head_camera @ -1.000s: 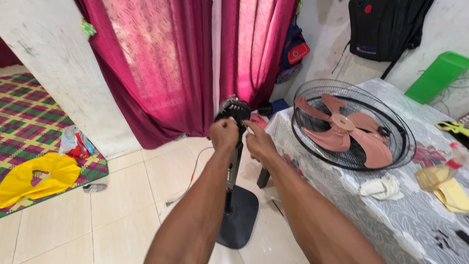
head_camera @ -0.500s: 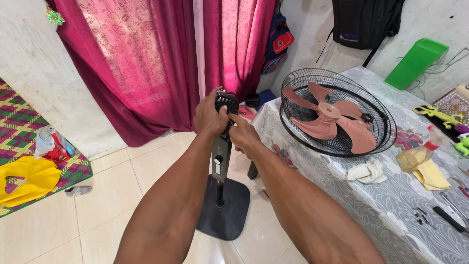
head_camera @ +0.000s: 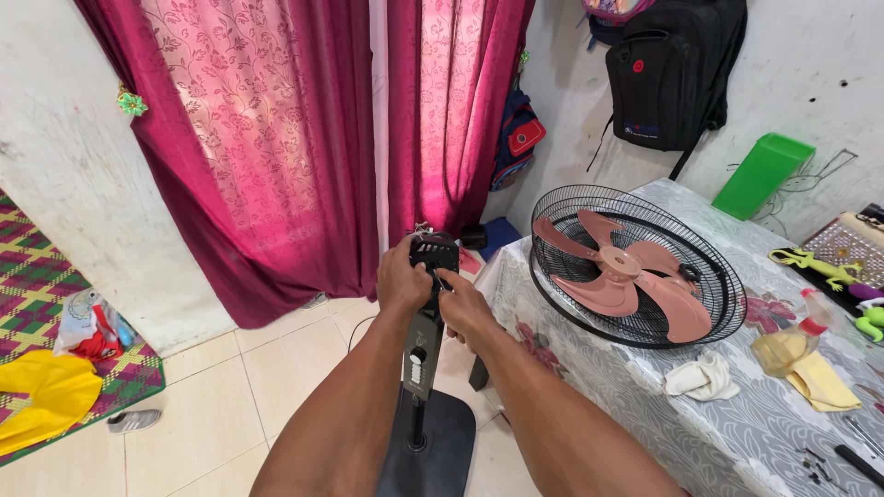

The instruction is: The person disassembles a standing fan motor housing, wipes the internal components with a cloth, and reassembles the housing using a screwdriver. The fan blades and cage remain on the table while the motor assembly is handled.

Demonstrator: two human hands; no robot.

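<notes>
Fan stand: upright on the tiled floor, just beside the table. Its top is gripped by the left hand, fingers closed around it, and pinched by the right hand. Fan cage with pink blades: laid flat on the table.

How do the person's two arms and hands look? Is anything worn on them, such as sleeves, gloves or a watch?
Both forearms are bare as far as the picture shows: no sleeves come into view. The left hand and the right hand wear no gloves. No watch, bracelet or ring can be seen on the visible sides of the wrists and fingers. The upper arms are out of the frame.
</notes>
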